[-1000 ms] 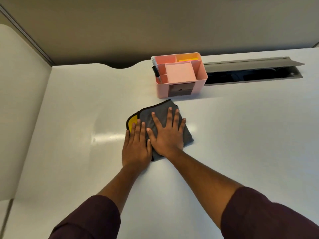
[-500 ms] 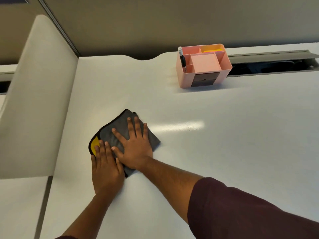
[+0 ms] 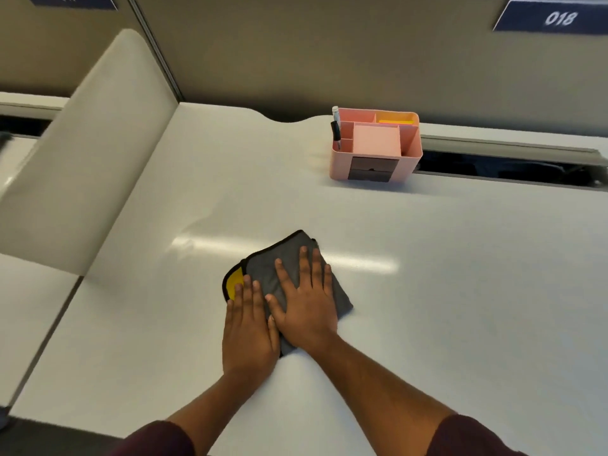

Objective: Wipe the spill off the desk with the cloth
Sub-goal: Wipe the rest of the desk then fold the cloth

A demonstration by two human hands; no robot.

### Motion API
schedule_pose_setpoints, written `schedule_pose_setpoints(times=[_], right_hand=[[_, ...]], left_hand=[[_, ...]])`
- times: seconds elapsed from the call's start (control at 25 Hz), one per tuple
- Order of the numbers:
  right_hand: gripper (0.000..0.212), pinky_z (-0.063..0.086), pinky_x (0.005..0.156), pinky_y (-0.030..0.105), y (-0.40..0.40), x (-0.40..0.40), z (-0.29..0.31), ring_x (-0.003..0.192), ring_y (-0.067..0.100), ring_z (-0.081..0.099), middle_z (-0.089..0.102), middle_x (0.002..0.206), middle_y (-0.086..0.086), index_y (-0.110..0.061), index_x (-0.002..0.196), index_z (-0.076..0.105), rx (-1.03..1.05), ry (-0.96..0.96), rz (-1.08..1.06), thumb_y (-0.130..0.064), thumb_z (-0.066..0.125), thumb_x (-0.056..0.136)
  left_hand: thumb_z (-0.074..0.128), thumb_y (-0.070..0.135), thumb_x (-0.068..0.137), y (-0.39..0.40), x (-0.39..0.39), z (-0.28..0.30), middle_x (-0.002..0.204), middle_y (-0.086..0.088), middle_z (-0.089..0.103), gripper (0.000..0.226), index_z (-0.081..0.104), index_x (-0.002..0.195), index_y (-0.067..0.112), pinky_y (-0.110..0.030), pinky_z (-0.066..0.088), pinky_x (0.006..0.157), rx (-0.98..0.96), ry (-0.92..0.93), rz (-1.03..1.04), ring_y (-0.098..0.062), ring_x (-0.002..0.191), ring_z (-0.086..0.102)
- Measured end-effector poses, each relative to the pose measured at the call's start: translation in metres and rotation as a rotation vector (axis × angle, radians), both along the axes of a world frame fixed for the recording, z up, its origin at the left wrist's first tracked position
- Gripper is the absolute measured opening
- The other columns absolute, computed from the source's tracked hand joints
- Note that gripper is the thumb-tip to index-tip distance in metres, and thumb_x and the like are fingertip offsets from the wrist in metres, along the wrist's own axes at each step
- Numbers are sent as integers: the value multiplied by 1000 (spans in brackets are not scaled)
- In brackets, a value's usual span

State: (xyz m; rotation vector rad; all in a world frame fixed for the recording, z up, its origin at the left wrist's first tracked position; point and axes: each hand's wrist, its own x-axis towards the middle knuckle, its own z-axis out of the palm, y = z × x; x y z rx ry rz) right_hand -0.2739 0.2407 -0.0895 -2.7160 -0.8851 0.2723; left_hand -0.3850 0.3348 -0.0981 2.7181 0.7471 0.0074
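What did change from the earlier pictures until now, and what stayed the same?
Both hands, left hand and right hand, slid the grey cloth left, away from the pink organizer, then partly back right. Both palms stayed flat on it, nothing let go; the organizer stayed put.

1. The table (image 3: 460, 291) was white and glossy, with a bright streak of reflected light across its middle.
2. A pink organiser (image 3: 375, 144) stood on the table at its far edge, just beside an open cable slot (image 3: 513, 167) on its right.
3. A folded grey cloth (image 3: 273, 274) with a yellow corner lay flat on the table, well nearer than the organiser and slightly to its left.
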Motion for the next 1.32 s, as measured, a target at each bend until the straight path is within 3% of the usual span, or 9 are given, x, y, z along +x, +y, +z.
schedule_pose_setpoints(times=[0.36, 0.52, 0.68, 0.84, 0.96, 1.08, 1.2, 1.32], right_hand=[[74, 14, 128, 61, -240, 55, -10, 161, 43, 3, 4, 174, 21, -36, 166, 13, -202, -127, -405, -67, 23, 100], [75, 17, 126, 63, -278, 23, -9, 160, 45, 4, 7, 173, 23, -34, 167, 9, -236, -101, -568, -66, 20, 100], [74, 15, 126, 64, -244, -40, -5, 160, 45, 1, 5, 173, 23, -32, 167, 10, -205, -74, -621, -63, 23, 101], [74, 10, 128, 63, -160, -98, 0, 161, 42, -8, -6, 174, 20, -34, 167, 6, -167, -2, -552, -63, 27, 102], [75, 3, 127, 62, -79, -135, 6, 160, 42, -13, -10, 174, 19, -34, 167, 7, -85, 63, -392, -60, 33, 101], [74, -3, 126, 64, 2, -160, 12, 158, 39, -23, -16, 173, 19, -35, 167, 8, -13, 141, -166, -58, 33, 101], [70, -6, 127, 62, 48, -171, 12, 158, 33, -28, -20, 173, 14, -34, 167, 9, -4, 146, 96, -56, 29, 104], [68, -6, 128, 59, 56, -171, 7, 159, 32, -24, -13, 175, 12, -35, 166, 15, -12, 101, 211, -55, 34, 103]], left_hand=[[24, 40, 104, -204, 101, 9, 171, -8, -10, 70, 0, 162, 10, -42, 0, 126, -25, 29, -407, -22, 158, -16], [19, 40, 105, -234, 91, 11, 170, -8, -16, 68, -5, 162, 10, -44, 4, 129, 5, 62, -579, -21, 157, -19], [21, 40, 106, -202, 40, 6, 171, -8, -13, 67, -2, 162, 10, -42, 3, 127, 28, 49, -626, -21, 158, -13], [29, 39, 105, -121, -31, 2, 172, -7, -2, 68, 7, 162, 11, -40, 7, 124, 45, 43, -577, -20, 159, -1], [34, 35, 101, -43, -88, 2, 172, -9, 4, 69, 15, 161, 8, -39, 11, 124, 96, 71, -469, -22, 159, 4], [35, 32, 96, 27, -142, 0, 169, -16, 15, 71, 24, 158, -1, -35, 4, 127, 113, 79, -302, -28, 156, 15], [30, 33, 96, 58, -176, 2, 170, -14, 7, 73, 17, 159, -2, -34, -3, 127, 87, 109, -131, -25, 159, 1], [28, 33, 96, 57, -184, 0, 169, -17, 7, 74, 14, 159, -4, -45, 5, 127, 68, 135, -28, -27, 158, -2]])
